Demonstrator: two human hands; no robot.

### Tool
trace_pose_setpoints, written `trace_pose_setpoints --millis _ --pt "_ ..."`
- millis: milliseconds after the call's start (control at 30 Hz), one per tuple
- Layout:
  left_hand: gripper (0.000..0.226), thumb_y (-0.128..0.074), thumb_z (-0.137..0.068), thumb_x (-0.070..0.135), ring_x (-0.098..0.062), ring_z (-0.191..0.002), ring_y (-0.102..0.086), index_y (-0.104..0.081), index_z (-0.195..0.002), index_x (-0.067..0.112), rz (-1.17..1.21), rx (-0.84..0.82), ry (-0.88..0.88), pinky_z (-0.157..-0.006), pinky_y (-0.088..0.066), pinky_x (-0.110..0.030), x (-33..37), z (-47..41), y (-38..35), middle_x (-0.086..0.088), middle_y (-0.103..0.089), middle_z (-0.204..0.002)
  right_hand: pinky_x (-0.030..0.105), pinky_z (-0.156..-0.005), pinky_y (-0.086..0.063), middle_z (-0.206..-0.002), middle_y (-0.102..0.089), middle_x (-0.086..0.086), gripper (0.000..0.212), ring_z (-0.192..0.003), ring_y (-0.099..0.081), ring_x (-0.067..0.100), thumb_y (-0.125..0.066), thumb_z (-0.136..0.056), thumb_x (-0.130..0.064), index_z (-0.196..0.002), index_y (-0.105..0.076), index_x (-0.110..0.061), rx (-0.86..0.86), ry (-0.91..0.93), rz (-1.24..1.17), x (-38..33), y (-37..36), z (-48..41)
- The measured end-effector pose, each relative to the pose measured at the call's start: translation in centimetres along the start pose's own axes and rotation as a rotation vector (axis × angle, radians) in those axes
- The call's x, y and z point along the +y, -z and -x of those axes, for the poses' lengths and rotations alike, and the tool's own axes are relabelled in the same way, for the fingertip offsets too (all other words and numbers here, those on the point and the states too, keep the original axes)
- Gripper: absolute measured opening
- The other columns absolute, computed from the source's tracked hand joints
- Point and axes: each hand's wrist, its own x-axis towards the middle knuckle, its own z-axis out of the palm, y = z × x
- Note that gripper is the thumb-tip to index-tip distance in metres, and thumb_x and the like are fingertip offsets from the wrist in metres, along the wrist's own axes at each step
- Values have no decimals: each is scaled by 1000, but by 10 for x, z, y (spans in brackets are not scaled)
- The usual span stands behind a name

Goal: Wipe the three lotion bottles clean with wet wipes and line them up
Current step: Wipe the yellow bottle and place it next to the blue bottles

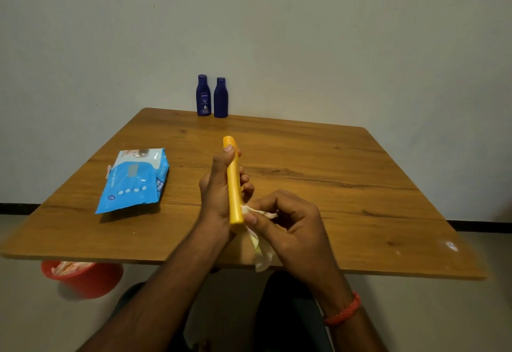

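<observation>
A slim yellow lotion bottle is gripped in the left hand, and a crumpled white wet wipe pinched by the right hand touches its lower end. Two dark blue bottles stand upright, close together, at the table's far edge: the labelled bottle on the left, the plain-faced bottle on the right. The blue wipes pack lies flat on the left.

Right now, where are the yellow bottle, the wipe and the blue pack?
yellow bottle (234,185), head view, middle of its body
wipe (263,257), head view, loose end hanging down
blue pack (135,182), head view, middle of its front
</observation>
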Motion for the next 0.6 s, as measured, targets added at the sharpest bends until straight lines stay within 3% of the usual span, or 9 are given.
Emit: trace_pose_setpoints --millis 167,233,400,467,533,600 --pt "60 -87 -62 40 -16 -76 -58 -64 -113 19 -90 140 -81 -61 -53 -32 4 -1 -3 -1 -61 -86 43 -74 -60 -88 -74 1 10 -83 -71 21 -66 -91 -26 -91 -75 -21 111 -306 -131 5 3 -3" --pt "54 -85 -67 32 -16 -84 -62 -62 -115 23 -140 153 -119 -63 -55 -31 4 -1 -5 -1 -65 -95 41 -70 -61 -88 -74 4 15 -81 -71 23 -60 -94 -33 -90 -73 -26 105 -394 -110 7 4 -8" --pt "51 -85 -71 22 -6 -77 -68 -61 -116 22 -201 124 -219 -59 -55 -22 7 -1 -5 -1 -69 -100 25 -50 -53 -82 -74 5 13 -62 -66 14 -59 -97 -27 -99 -70 -21 129 -472 -224 0 5 -21" --pt "54 -85 -68 26 -7 -80 -69 -62 -117 23 -219 103 -244 -60 -56 -24 10 -1 -6 -3 -69 -103 31 -54 -58 -87 -76 5 10 -69 -71 20 -63 -94 -27 -100 -71 -25 119 -406 -172 -1 4 -26" --pt "56 -81 -67 34 -12 -88 -69 -63 -119 27 -241 76 -252 -62 -57 -26 12 -1 -6 -3 -69 -106 42 -68 -63 -91 -78 3 13 -80 -75 24 -69 -90 -24 -102 -72 -24 101 -364 -158 -1 3 -30" --pt "56 -76 -67 41 -16 -96 -68 -64 -121 30 -274 46 -261 -63 -58 -27 15 -1 -5 -2 -68 -111 41 -74 -63 -92 -78 0 19 -83 -76 19 -75 -84 -23 -103 -74 -24 81 -355 -136 -1 2 -33"
